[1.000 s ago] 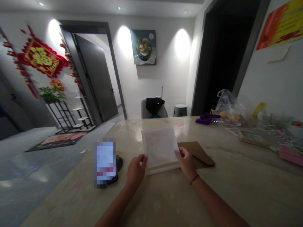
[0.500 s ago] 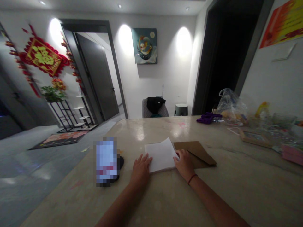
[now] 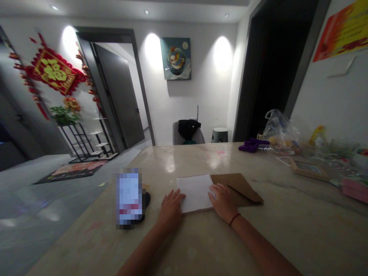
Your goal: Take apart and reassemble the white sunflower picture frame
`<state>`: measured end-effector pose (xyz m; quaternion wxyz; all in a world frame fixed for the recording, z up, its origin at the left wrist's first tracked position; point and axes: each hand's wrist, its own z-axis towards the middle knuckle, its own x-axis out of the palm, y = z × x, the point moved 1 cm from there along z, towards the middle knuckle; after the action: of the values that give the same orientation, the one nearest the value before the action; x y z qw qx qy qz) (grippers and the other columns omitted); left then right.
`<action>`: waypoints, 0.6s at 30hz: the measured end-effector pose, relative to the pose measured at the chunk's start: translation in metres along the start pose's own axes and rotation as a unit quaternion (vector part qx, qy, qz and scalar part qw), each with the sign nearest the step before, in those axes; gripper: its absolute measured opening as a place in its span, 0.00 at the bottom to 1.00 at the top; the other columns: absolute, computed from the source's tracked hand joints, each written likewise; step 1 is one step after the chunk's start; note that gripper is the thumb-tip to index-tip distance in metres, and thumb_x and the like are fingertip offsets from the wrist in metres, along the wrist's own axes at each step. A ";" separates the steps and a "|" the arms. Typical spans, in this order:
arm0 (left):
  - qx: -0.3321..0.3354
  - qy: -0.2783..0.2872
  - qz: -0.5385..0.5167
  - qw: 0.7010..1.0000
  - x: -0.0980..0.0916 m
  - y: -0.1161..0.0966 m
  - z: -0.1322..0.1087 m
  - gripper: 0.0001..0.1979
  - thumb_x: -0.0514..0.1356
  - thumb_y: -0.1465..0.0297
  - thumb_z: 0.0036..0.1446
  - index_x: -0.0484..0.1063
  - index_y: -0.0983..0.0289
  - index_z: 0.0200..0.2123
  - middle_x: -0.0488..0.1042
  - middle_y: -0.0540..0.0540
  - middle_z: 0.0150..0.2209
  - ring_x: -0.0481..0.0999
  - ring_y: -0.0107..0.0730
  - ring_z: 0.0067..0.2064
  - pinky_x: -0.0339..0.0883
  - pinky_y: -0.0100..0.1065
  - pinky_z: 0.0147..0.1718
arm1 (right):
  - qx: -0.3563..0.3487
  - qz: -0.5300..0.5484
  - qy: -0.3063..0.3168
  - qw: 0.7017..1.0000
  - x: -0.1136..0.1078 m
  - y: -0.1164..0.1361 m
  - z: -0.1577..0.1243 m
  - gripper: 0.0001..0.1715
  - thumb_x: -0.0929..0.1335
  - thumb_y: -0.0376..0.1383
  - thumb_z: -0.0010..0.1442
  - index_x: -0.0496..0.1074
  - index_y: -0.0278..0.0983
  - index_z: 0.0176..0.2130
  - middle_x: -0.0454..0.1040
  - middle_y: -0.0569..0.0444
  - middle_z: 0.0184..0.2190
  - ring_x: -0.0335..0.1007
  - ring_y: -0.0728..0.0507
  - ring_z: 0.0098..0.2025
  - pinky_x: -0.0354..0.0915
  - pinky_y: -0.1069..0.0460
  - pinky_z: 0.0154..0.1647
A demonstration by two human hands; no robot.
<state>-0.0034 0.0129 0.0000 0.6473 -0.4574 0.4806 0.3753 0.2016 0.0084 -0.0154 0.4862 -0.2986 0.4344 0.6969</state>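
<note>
White paper (image 3: pixel 196 193), seemingly a stack, lies flat on the marble-look table (image 3: pixel 201 245). My left hand (image 3: pixel 172 207) rests at the paper's left edge, fingers spread and touching it. On the right edge, my right hand (image 3: pixel 223 201) lies with its fingers apart over the paper's side; a thin red band circles that wrist. A brown envelope (image 3: pixel 238 188) with a pointed flap sits just right of the paper, partly behind my right hand.
A phone (image 3: pixel 129 197) with a blurred screen stands on a dark holder at the left. On the right are a purple cloth (image 3: pixel 253 145), a clear plastic bag (image 3: pixel 278 130), a wooden frame (image 3: pixel 309 168) and a pink box (image 3: pixel 355 189).
The paper's raised upper right corner has come down flat. My right hand's fingers have moved from that edge onto the paper's side and spread; my left hand has barely moved.
</note>
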 end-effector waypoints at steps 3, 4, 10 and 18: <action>0.009 -0.009 -0.011 1.000 -0.002 0.002 0.001 0.18 0.48 0.73 0.54 0.68 0.62 0.46 0.60 0.57 0.57 0.53 0.39 0.60 0.45 0.44 0.57 | 0.082 -0.079 -0.060 0.992 -0.009 -0.019 0.003 0.19 0.60 0.37 0.55 0.68 0.34 0.46 0.67 0.42 0.49 0.57 0.38 0.53 0.49 0.42 0.54; 0.010 -0.009 -0.015 1.000 -0.002 0.003 0.002 0.17 0.49 0.70 0.54 0.68 0.63 0.47 0.60 0.58 0.57 0.53 0.40 0.60 0.45 0.43 0.57 | 0.119 -0.116 -0.071 0.984 -0.013 -0.028 0.004 0.22 0.62 0.37 0.54 0.67 0.33 0.47 0.65 0.39 0.50 0.55 0.35 0.55 0.47 0.39 0.53; -0.018 0.028 -0.017 0.999 -0.006 0.008 0.003 0.32 0.52 0.57 0.51 0.56 0.66 0.56 0.53 0.58 0.60 0.48 0.42 0.61 0.45 0.41 0.57 | 0.255 -0.153 0.043 0.954 -0.028 -0.071 0.004 0.20 0.59 0.40 0.57 0.68 0.35 0.46 0.69 0.40 0.43 0.65 0.37 0.45 0.58 0.43 0.42; -0.029 0.043 0.009 0.999 -0.007 0.005 0.000 0.40 0.47 0.48 0.49 0.52 0.69 0.58 0.48 0.60 0.62 0.44 0.45 0.62 0.41 0.43 0.58 | 0.241 -0.141 0.060 0.958 -0.043 -0.074 0.004 0.27 0.60 0.48 0.54 0.67 0.35 0.47 0.69 0.42 0.42 0.66 0.37 0.43 0.61 0.46 0.37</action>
<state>-0.0103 0.0138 0.0050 0.6093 -0.4867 0.5011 0.3751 0.2863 0.0048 -0.0009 0.6105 -0.2719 0.5711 0.4767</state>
